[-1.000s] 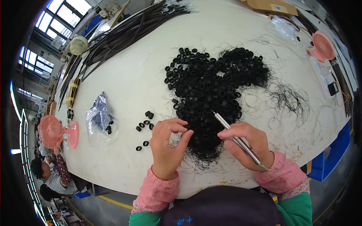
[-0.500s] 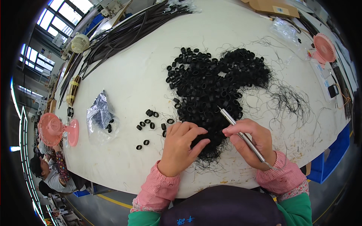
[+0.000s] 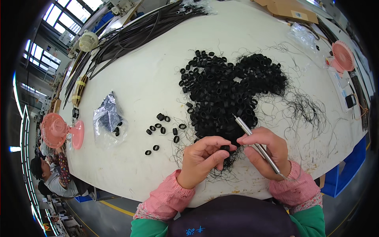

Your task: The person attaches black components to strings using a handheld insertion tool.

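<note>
Between the thumb and fingers of my left hand [image 3: 205, 158] is a small black loop [image 3: 225, 148], pinched at the near edge of the heap. My right hand [image 3: 268, 152] grips a slim silver pen-like tool [image 3: 258, 146] with a thin pointed tip and a cord at its rear end. That tip points up and left over the heap of black loops [image 3: 221, 94], apart from the loop in my left hand. Several loose black loops [image 3: 163, 130] lie on the table left of the heap. Cut black threads [image 3: 306, 108] are scattered to its right.
A clear plastic bag [image 3: 108, 118] and a pink fan [image 3: 55, 129] stand at the left. Long dark straps [image 3: 130, 35] cover the far left. Another pink fan [image 3: 342, 56] and a cardboard box [image 3: 290, 11] are at the far right. A co-worker [image 3: 55, 177] sits at the left.
My left hand has picked up a black loop from the heap and moved slightly right, towards my right hand. The tool stays in my right hand. The view has shifted slightly.
</note>
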`<act>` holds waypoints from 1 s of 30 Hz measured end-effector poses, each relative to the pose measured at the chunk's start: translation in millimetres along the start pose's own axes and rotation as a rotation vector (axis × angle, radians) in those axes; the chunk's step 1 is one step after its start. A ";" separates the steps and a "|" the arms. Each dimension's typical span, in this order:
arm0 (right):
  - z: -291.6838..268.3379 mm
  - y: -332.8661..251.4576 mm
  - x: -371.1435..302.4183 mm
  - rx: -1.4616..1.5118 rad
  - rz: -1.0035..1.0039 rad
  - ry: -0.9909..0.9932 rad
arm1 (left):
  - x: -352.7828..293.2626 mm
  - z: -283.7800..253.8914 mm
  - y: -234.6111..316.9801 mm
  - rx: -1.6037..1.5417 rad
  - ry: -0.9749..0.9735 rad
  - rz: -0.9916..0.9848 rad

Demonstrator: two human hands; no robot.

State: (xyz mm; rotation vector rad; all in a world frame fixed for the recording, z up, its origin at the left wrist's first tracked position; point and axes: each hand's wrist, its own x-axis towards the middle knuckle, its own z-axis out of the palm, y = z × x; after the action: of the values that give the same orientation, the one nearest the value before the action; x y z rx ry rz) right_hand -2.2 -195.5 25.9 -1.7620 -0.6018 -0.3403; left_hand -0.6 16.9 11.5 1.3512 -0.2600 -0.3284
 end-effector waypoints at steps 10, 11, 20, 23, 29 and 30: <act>6.8 4.5 4.0 -0.100 -0.163 -0.016 | 1.1 6.5 -9.5 -0.221 -0.087 0.053; 5.6 1.0 5.5 -0.062 -0.168 -0.031 | 0.3 4.4 -8.0 -0.273 -0.125 0.045; 4.4 0.7 2.9 0.069 -0.180 -0.089 | -3.0 2.5 -6.0 -0.327 -0.264 -0.109; 5.7 -0.6 0.4 0.055 -0.102 -0.089 | -1.2 4.9 -10.6 -0.315 -0.209 -0.103; 4.8 -1.5 0.5 0.008 -0.041 -0.038 | 0.9 9.8 -7.3 -0.276 -0.093 -0.115; 5.1 -1.0 0.3 0.004 -0.032 -0.018 | 0.9 9.8 -7.3 -0.254 -0.043 -0.117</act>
State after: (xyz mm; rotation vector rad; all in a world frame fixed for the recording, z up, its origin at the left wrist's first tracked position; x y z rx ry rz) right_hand -2.9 -190.4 25.5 -1.7547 -0.6439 -0.3449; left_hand -4.0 6.3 6.3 1.1119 -0.1682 -0.4731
